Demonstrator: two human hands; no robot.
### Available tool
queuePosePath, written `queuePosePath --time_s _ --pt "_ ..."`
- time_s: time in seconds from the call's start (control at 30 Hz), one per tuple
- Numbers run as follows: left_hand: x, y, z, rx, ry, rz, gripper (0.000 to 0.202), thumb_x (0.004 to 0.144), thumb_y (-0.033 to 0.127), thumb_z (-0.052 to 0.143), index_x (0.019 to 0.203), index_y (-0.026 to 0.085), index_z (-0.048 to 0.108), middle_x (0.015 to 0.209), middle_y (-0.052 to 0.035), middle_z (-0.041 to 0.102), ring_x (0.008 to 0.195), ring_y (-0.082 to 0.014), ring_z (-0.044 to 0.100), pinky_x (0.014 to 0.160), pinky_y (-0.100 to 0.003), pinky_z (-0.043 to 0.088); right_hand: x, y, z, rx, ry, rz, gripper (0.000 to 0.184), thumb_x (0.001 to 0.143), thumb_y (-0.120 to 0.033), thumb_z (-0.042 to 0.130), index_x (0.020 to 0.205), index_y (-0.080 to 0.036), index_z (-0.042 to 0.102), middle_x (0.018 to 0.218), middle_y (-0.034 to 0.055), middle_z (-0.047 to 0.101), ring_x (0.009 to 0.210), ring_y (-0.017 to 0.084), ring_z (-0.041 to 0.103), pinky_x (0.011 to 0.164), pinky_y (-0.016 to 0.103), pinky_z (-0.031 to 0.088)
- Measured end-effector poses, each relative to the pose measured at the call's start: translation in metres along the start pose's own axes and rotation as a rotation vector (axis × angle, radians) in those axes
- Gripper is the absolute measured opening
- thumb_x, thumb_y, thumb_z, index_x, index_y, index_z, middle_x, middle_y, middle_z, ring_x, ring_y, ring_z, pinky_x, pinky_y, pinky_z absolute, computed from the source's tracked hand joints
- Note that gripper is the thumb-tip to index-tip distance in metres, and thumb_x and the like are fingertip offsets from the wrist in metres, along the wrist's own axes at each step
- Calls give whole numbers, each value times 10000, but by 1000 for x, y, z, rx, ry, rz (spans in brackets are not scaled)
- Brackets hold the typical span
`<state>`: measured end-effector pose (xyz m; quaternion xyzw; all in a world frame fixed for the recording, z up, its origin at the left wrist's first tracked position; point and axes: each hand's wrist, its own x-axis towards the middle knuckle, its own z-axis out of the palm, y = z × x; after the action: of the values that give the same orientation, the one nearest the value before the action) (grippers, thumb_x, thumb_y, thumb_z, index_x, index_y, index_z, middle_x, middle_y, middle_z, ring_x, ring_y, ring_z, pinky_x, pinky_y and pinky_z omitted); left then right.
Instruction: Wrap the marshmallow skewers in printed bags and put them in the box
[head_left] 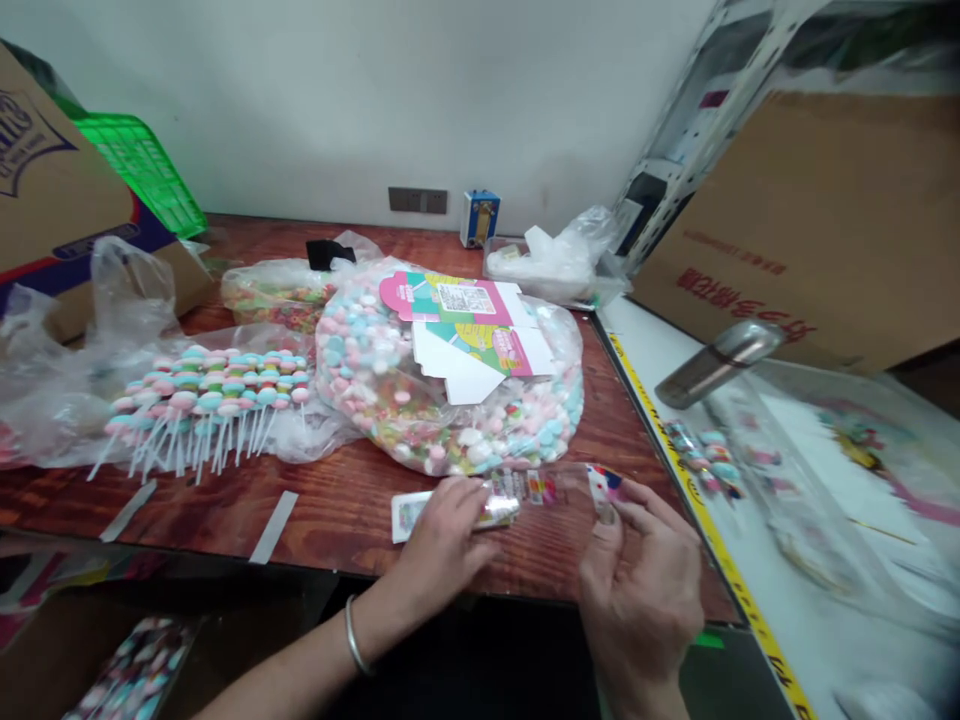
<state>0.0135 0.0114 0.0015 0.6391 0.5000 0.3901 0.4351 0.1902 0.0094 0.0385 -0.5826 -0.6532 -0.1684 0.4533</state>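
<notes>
My left hand (442, 535) lies over a small stack of printed clear plastic bags (504, 508), with fingers on top and thumb along the near side. A white-edged piece (405, 515) pokes out left of that hand. My right hand (643, 575) pinches the right end of a clear printed bag (556, 487), which stretches across from the stack. Just behind my hands sits a large clear bag of pink, blue and white candies (349, 340). A flat, colourful unfolded carton (480, 335) rests on that bag.
Candy skewers on white sticks (210, 395) lie left on plastic. Tape strips (274, 527) stick to the table's front edge (337, 560). A metal flask (718, 362) stands right, near a cardboard box (810, 230). A plastic tub (547, 275) is at the back.
</notes>
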Motion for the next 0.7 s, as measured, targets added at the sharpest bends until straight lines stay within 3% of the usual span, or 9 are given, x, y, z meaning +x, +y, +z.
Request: queuePosePath --time_s 0.07,0.13,0.2,0.27,0.37,0.43,0.57,0.7 --pt "-1 18 14 -418 -93 -76 536 629 301 816 1132 215 655 1157 -109 646 1120 -295 542 1003 -461 393 0 -10 -3 28 3 5 156 863 -131 551 1018 -148 562 1085 156 639 1005 239 611 868 375 489" --pt "2 33 26 -771 -86 -163 467 718 405 744 1126 196 653 1073 -109 674 1004 -254 607 901 -403 464 -5 -18 -4 69 -20 -8 166 856 -130 567 1019 -163 570 1083 145 639 1010 237 608 872 378 486" --pt "6 40 32 -1022 69 -241 341 784 408 687 1039 182 672 1008 -87 679 912 -194 623 814 -322 484 -11 -23 -4 170 -34 27 205 848 -154 590 1052 -171 574 1133 144 619 1065 247 590 917 407 471" --pt "11 39 34 -1164 212 -319 243 747 344 741 903 166 686 940 -54 674 830 -144 611 758 -266 473 -17 -22 -4 366 -74 210 337 845 -221 616 1170 -179 538 1229 149 575 1112 252 576 949 431 463" --pt "11 33 33 -1081 198 -357 238 680 281 803 841 150 686 831 -25 665 715 -108 582 699 -240 457 -24 -15 -5 707 -266 622 488 830 -341 649 1265 -197 482 1229 135 592 1037 231 621 885 395 510" --pt "8 31 33 -1032 159 -347 247 667 272 813 833 139 686 780 -22 659 678 -103 570 684 -239 449 -26 -10 -7 820 -419 759 375 826 -385 649 1137 -192 568 1068 94 668 921 211 648 825 357 520" --pt "6 32 33 -1035 237 -302 271 649 300 823 790 137 659 749 -16 648 679 -108 570 684 -237 447 -25 -9 -12 753 -500 760 265 814 -435 643 880 -178 648 795 30 683 742 180 618 715 289 489" --pt "9 27 31 -962 320 -327 384 585 356 855 621 139 540 554 44 527 511 -56 445 525 -188 359 -23 -16 -15 653 -533 673 334 817 -494 616 711 -177 634 600 -18 581 560 133 506 543 232 403"
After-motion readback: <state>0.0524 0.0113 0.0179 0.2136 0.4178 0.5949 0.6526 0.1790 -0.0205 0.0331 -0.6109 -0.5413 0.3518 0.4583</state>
